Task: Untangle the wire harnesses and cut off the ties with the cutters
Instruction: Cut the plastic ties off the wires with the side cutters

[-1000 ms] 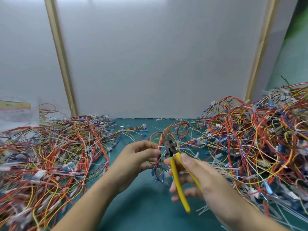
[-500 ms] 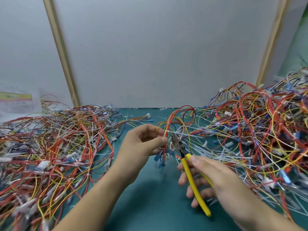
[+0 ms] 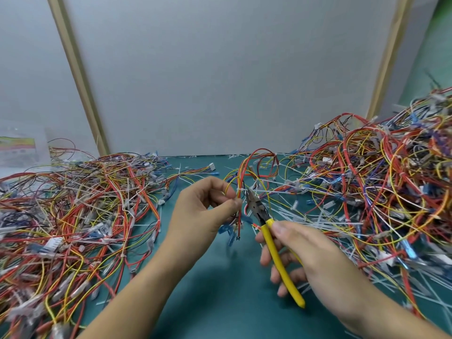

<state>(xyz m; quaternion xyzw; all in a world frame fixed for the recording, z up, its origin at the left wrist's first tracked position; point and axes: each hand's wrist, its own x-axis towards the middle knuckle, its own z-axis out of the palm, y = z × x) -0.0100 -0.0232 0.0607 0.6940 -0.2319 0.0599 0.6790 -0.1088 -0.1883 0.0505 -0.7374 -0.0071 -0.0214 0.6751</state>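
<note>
L hand [image 3: 205,209] pinches wire harness [image 3: 247,167] just under its white tie [image 3: 241,190], wires running upright, near to far. R hand [image 3: 305,260], fingers curled round cutters [image 3: 269,238], sits nearer; cutter tip points far-left, just right of white tie, approx touching.

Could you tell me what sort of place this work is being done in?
Probably a workbench in a wiring or electronics assembly shop: heaps of coloured wire harnesses cover a green bench mat, loose white cable ties lie scattered among them, and the right hand holds yellow-handled cutters.
</note>
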